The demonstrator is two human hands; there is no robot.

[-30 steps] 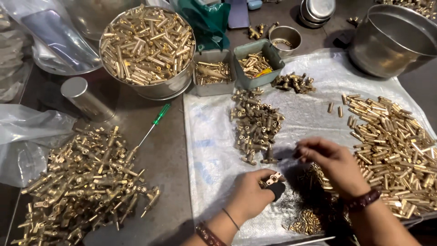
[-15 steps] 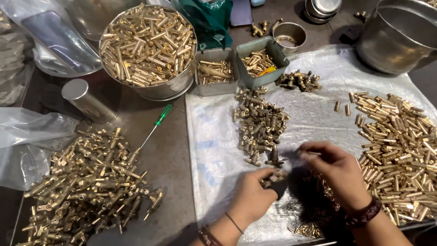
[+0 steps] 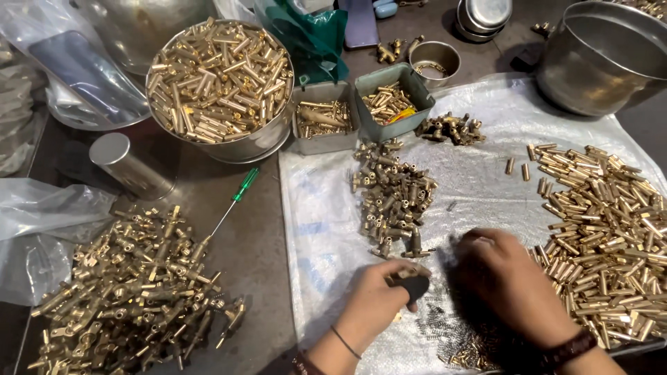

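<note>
Left fingers: curled shut on a small black part (image 3: 415, 286) with a brass piece at its top, held just above the plastic sheet.
Left hand (image 3: 375, 302): low in the middle of the view, thin band on the wrist, knuckles up.
Right fingers: bent downward, tips on the sheet; whether they pinch anything I cannot tell, since the back of the hand hides them.
Right hand (image 3: 511, 281): just beside the left one, dark bracelet on the wrist, lying over a scatter of small dark springs (image 3: 445, 330).
Black part: between the two hands, touching only the left fingers, near the lower end of the middle heap.
Middle heap (image 3: 392, 198): short brass fittings piled on the sheet, directly beyond the hands.
Right pile (image 3: 604, 222): brass tubes, just beside the right hand, spread to the sheet's edge.
Plastic sheet (image 3: 326, 229): clear, crinkled, laid over the right part of the worktop (image 3: 257, 243).
Far side: two small rectangular trays (image 3: 361, 104) holding brass bits, a round steel bowl (image 3: 222, 83) heaped with brass tubes, a large steel pot (image 3: 604, 59) at the right corner.
Left side: green-handled screwdriver (image 3: 233, 201) on the bare worktop, a big heap of brass valve bodies (image 3: 132, 292), a steel cylinder (image 3: 128, 167) lying tilted.
</note>
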